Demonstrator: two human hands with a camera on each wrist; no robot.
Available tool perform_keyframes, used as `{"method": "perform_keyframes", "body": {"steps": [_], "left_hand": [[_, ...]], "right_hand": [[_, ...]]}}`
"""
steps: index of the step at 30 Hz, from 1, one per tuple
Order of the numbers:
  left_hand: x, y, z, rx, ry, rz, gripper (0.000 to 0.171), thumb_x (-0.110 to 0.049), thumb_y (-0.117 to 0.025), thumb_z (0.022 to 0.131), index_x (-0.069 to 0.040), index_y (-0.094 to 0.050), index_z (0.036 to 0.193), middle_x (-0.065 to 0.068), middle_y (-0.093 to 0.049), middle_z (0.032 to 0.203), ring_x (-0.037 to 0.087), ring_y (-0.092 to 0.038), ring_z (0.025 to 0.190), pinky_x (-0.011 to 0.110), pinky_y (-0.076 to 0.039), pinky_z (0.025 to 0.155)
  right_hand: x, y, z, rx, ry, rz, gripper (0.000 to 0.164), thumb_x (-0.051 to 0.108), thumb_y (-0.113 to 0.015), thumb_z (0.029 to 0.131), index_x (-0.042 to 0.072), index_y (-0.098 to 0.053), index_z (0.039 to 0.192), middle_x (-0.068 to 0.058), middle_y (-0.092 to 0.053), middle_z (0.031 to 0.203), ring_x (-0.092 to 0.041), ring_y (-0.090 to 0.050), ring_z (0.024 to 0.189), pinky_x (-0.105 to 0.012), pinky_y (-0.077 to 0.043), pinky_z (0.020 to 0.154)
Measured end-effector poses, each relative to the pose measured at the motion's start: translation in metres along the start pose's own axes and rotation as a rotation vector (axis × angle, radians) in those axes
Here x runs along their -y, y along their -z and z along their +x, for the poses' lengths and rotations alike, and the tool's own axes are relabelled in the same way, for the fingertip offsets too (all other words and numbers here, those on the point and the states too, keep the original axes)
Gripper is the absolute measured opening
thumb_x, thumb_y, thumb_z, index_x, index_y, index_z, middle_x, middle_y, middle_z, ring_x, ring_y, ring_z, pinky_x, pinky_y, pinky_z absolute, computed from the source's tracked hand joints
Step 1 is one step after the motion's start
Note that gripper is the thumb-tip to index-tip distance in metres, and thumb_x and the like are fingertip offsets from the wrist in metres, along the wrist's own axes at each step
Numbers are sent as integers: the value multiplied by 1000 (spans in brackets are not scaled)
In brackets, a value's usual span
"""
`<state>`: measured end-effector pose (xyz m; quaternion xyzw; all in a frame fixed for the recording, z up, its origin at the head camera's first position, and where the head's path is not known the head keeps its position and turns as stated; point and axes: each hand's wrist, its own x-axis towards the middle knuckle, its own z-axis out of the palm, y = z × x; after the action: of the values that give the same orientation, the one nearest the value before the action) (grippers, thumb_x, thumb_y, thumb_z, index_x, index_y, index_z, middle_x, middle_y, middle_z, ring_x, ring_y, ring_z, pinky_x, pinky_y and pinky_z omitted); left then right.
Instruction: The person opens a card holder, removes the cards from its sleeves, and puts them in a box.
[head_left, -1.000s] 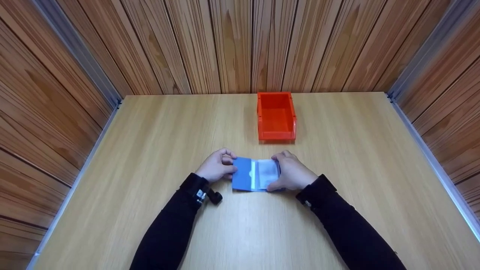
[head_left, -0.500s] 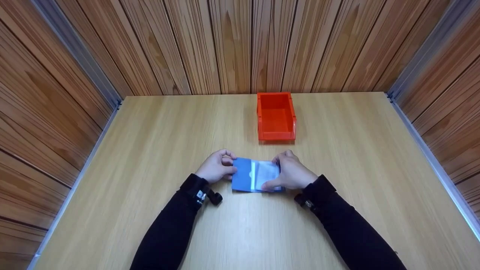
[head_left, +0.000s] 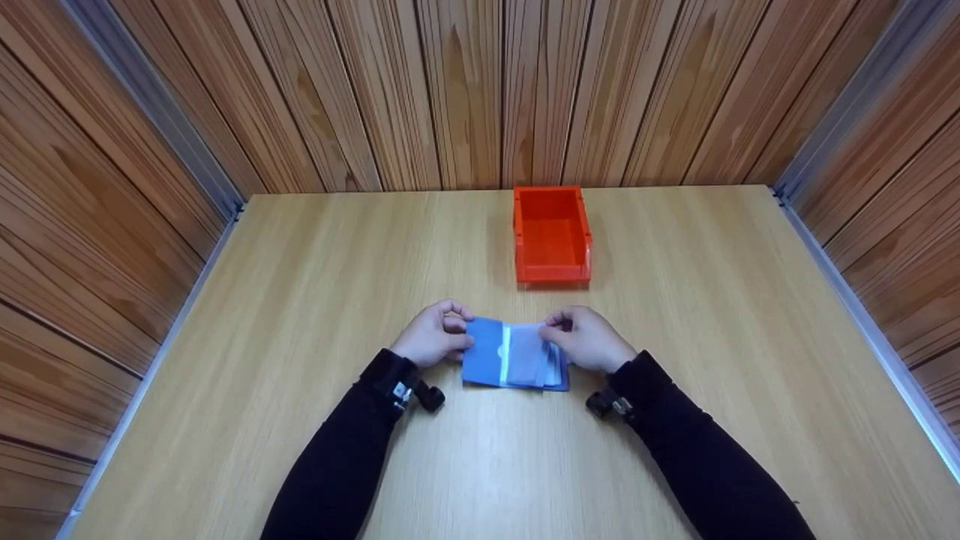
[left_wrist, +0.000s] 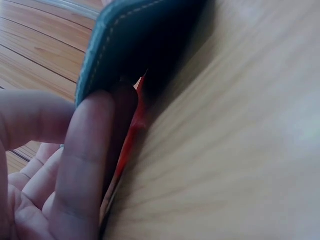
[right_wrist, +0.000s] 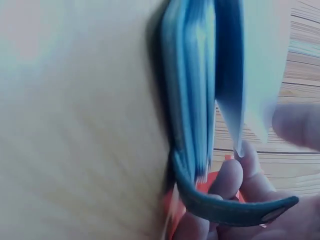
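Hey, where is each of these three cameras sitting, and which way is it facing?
Head: worn on the head, facing forward and down at the table, blue booklet and red bin; left hand, right hand and dark sleeves show.
Left wrist: on that wrist, facing the stitched cover low across the table; left fingers show.
Right wrist: on that wrist, facing the edges of the pages and the strap; right fingers show.
Shared: both wrist views catch the booklet and slivers of red, apparently the bin.

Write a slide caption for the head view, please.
Left hand holds an open blue wallet; right hand pinches its pages.
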<state>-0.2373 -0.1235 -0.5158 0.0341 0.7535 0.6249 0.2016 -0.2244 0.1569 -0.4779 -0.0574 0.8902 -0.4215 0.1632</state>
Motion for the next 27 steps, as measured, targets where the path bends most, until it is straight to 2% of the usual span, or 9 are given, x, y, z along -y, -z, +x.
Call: {"method": "perform_keyframes", "body": {"steps": [4, 8, 13, 16, 20, 23, 27], "left_hand": [[0, 0, 0, 3, -6, -2, 36, 4, -72, 81, -8, -54, 110, -2, -64, 81, 15, -65, 73, 30, -58, 59], [0, 0, 0, 8, -12, -11, 36, 5, -71, 81, -8, -54, 110, -2, -62, 80, 15, -65, 73, 30, -58, 59], [1, -1, -1, 3, -39, -21, 33, 4, -68, 82, -5, -54, 109, -1, -61, 79, 15, -63, 72, 31, -58, 59], [2, -1, -1, -6, -47, -18, 28, 1, -64, 84, -5, -54, 109, -1, -62, 79, 15, -62, 70, 31, -59, 59], [1, -2, -1, -14, -41, -12, 22, -3, -59, 87, -6, -54, 109, 0, -65, 78, 16, -63, 66, 33, -59, 60], [1, -2, -1, -12, -38, -17, 20, -5, -59, 89, -6, -54, 109, 0, -64, 78, 16, -64, 66, 33, -59, 60], [1, -2, -2, 0, -33, -34, 23, -5, -65, 88, -5, -53, 108, 1, -65, 80, 16, -64, 68, 32, -59, 59]], "right_hand": [[3, 1, -2, -19, 21, 59, 27, 30, -59, 98, 11, -65, 116, -6, -65, 105, -23, -58, 92, -33, -50, 79], [7, -1, -5, -29, 84, 110, 31, 29, -55, 101, 11, -62, 126, -5, -67, 110, -21, -63, 101, -38, -53, 89], [15, -12, -14, -56, 217, 64, 37, 26, -57, 100, 12, -56, 135, -4, -69, 116, -19, -64, 108, -42, -51, 98], [20, -24, -21, -48, 330, -36, 38, 24, -59, 99, 12, -57, 134, -4, -67, 122, -18, -62, 113, -41, -51, 99], [23, -38, -32, 36, 455, -266, 37, 28, -61, 97, 13, -62, 131, -5, -60, 135, -21, -54, 127, -42, -43, 109], [24, -44, -38, 110, 487, -420, 37, 33, -62, 96, 17, -64, 129, -6, -53, 143, -25, -46, 134, -46, -37, 113], [25, -47, -42, 170, 474, -496, 38, 38, -63, 94, 20, -65, 128, -6, -47, 148, -25, -41, 138, -47, -36, 114]]}}
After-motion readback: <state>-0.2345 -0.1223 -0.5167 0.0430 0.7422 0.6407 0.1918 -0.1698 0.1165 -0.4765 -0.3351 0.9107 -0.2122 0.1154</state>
